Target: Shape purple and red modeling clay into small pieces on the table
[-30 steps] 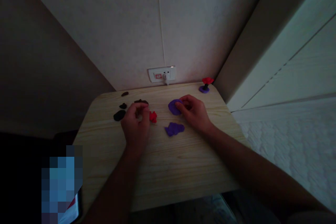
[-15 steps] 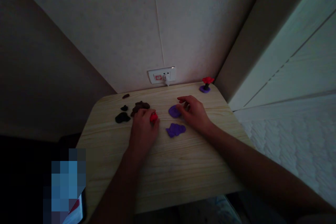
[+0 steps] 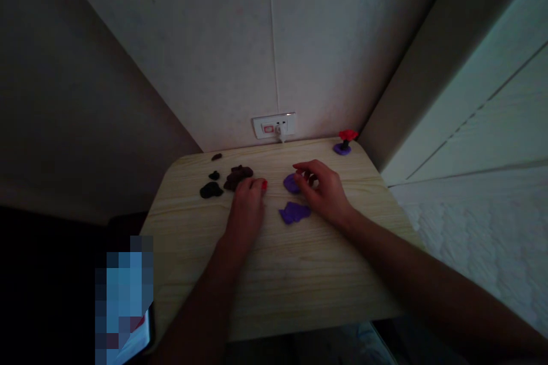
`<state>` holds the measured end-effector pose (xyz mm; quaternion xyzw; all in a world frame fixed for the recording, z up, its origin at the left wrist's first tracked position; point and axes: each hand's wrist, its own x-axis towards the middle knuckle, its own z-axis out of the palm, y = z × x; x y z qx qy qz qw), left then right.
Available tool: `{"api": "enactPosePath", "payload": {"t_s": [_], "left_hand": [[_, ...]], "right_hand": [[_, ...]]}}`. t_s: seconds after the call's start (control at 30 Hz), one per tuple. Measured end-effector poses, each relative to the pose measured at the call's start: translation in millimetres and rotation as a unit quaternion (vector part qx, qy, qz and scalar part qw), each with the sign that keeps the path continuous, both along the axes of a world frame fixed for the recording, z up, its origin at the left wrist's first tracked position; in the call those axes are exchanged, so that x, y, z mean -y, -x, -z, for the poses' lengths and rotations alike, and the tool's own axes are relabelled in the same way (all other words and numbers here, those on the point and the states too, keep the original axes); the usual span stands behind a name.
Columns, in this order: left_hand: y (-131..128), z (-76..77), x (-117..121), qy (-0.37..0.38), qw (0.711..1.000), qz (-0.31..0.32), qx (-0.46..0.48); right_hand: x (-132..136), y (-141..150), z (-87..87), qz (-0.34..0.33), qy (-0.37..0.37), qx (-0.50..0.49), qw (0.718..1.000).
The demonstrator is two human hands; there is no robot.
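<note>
The left hand (image 3: 248, 205) touches the red lump (image 3: 264, 185), grip unclear; the right hand (image 3: 323, 191), fingers parted, thumbs the purple disc (image 3: 291, 185), likely needing light pressure.

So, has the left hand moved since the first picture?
Yes, a little to the right: the left hand is now nearer the wall socket's line, and tabletop shows between it and the black lump it overlapped.

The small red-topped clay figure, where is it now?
In the head view, the red-topped clay figure stands at the table's far right corner, right of the wall socket.
</note>
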<state>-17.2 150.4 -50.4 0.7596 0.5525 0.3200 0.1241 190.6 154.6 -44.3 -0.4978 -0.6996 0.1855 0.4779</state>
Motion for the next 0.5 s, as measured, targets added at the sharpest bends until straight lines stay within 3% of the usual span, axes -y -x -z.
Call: {"api": "enactPosePath", "payload": {"t_s": [0.07,0.13,0.2,0.3,0.4,0.5], "left_hand": [[-2.3,-2.7,-1.8,0.033,0.996,-0.004,0.084],[-5.6,-5.0,-2.7,0.106,0.975,-0.002,0.198],[-9.7,-6.2,-2.5,0.186,0.926,0.024,0.327],[-16.1,-7.4,-0.4,0.269,0.827,0.074,0.489],[-21.0,-9.8,2.8,0.307,0.770,0.077,0.555],[-23.5,-12.8,5.7,0.311,0.765,0.066,0.560]], "right_hand": [[1.7,0.7,-1.8,-0.011,-0.008,-0.001,1.000],[3.9,1.5,-4.0,-0.048,-0.025,0.003,0.999],[6.0,2.3,-5.4,-0.115,-0.044,0.006,0.992],[7.3,3.0,-4.6,-0.185,-0.059,-0.002,0.981],[7.3,2.9,-2.7,-0.179,-0.066,-0.011,0.982],[7.5,2.9,-4.2,-0.168,-0.058,-0.003,0.984]]}}
